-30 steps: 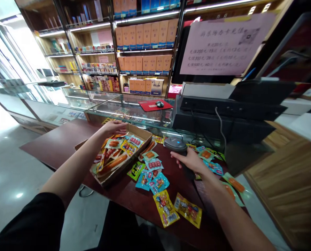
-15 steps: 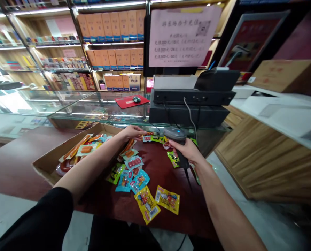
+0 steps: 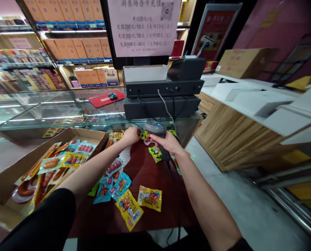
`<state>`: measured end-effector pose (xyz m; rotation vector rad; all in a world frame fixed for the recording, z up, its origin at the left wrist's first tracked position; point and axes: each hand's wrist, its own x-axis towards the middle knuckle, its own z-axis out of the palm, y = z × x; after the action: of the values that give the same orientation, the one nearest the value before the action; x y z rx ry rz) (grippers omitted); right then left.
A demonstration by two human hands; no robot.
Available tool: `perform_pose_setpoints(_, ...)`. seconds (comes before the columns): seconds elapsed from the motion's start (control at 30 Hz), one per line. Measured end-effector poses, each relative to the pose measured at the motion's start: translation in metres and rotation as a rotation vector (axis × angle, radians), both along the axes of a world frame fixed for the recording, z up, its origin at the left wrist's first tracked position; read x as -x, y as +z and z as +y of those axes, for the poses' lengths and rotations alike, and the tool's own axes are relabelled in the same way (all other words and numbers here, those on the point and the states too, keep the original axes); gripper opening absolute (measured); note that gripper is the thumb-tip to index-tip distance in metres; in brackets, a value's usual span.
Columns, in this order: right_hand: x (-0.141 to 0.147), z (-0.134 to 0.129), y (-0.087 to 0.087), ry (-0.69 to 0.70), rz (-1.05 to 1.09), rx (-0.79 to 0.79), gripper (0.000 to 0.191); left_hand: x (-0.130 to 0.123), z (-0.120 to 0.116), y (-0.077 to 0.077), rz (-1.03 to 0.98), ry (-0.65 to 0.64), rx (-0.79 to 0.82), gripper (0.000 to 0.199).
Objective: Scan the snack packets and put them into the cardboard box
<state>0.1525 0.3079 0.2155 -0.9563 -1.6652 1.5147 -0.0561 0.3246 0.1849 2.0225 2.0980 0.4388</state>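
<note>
In my right hand point(image 3: 169, 142) is a dark handheld barcode scanner point(image 3: 155, 128), gripped by its handle, with a blue light lit on top. My left hand point(image 3: 131, 136) is at the far side of the dark red table point(image 3: 145, 170), left of the scanner head. Its fingers are closed, and what they pinch is mostly hidden. Below the scanner lies a green snack packet point(image 3: 154, 154). Nearer me are two yellow packets point(image 3: 150, 198), blue packets point(image 3: 103, 189) and a packet of small pink sausages point(image 3: 114, 166).
On the left, a cardboard box point(image 3: 92, 134) holds several packaged sausages. Behind the table stand a glass counter point(image 3: 74, 111), a black register unit point(image 3: 162, 107) and a screen bearing a pink notice point(image 3: 145, 28). A red mouse pad point(image 3: 103, 101) lies on the glass. Wooden cabinets point(image 3: 239, 139) are at right.
The view has turned right, so the scene has shifted left and more of the box's contents show. My left hand is now closer to the scanner; my right hand keeps hold of it.
</note>
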Motion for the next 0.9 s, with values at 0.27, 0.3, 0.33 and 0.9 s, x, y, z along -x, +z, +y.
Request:
perform_pose_setpoints(0.27,0.003,0.004,-0.011,0.017,0.015,-0.014,0.032,-0.018,-0.009,-0.013,0.456,-0.205,0.029,0.035)
perform_pose_setpoints(0.3,0.004,0.004,-0.013,0.016,0.006,-0.019,0.033,-0.015,-0.014,-0.014,0.464,-0.239,0.012,0.037)
perform_pose_setpoints(0.33,0.005,0.004,-0.013,0.021,-0.006,-0.023,0.033,-0.011,-0.019,-0.014,0.465,-0.278,-0.006,0.038)
perform_pose_setpoints(0.9,0.025,-0.021,-0.014,0.203,-0.178,-0.028,0.032,0.045,-0.083,0.001,0.248,0.099,0.0,0.044)
